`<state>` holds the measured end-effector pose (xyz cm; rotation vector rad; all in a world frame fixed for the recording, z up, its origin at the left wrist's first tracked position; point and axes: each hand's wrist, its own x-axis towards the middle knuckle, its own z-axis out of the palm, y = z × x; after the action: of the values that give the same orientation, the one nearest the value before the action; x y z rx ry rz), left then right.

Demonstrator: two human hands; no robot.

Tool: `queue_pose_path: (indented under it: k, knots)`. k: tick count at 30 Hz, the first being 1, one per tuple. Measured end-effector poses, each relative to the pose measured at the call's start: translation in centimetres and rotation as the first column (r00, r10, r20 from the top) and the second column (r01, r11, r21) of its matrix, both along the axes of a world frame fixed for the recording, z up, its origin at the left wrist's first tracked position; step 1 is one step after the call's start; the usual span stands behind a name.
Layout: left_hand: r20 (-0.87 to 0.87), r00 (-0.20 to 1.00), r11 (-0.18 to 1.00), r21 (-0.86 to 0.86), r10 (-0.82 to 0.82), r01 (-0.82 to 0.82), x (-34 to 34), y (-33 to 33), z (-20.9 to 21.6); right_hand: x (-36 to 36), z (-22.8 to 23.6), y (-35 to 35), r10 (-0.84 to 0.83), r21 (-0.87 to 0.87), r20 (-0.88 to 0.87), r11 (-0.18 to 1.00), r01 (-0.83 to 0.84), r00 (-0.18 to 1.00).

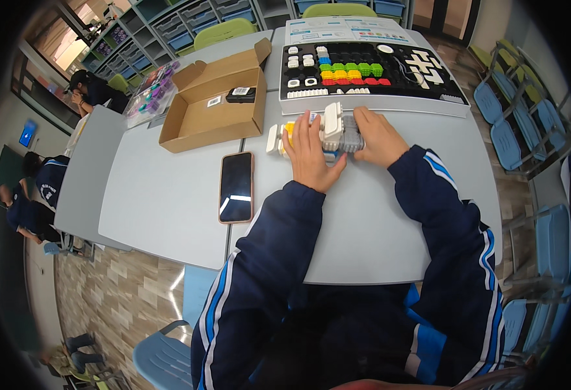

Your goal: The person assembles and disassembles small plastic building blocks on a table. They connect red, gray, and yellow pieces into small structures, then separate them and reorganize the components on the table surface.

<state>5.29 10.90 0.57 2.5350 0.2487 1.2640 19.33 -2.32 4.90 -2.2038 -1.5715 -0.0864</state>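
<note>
Both my hands are closed around one building-block model (331, 125) just above the table, in front of the kit tray. It is made of white, yellow and grey blocks, with a bit of blue low down. My left hand (310, 156) lies over its left and middle part, fingers pointing away from me. On the right, my right hand (379, 138) grips the grey block (351, 134), thumb on the near side. My fingers hide much of the model's middle. A dark-screened phone (236, 188) lies flat on the table, left of my left forearm.
Beyond my hands stands a black kit tray (357, 51) with rows of coloured blocks and white parts. An open cardboard box (214, 123) with a black piece (240, 95) inside sits at the left. Blue chairs (526, 123) line the right; other people are at the far left.
</note>
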Motion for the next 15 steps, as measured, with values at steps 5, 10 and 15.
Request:
queue_pose_path:
  k: [5, 10, 15]
  knots:
    - [0.012, 0.996, 0.994, -0.061, -0.091, 0.091, 0.6, 0.8, -0.9, -1.7, -0.7, -0.8, -0.095, 0.095, 0.107, 0.992, 0.085, 0.99]
    - [0.064, 0.996, 0.993, -0.094, -0.066, 0.072, 0.7, 0.3, -1.1, -3.1, -1.1, 1.3, -0.215, 0.036, 0.132, 0.976, 0.212, 0.968]
    - [0.052, 0.995, 0.991, -0.097, -0.089, 0.094, 0.5, 1.1, -0.9, -2.4, -1.6, 1.8, -0.192, 0.094, 0.132, 0.979, 0.18, 0.973]
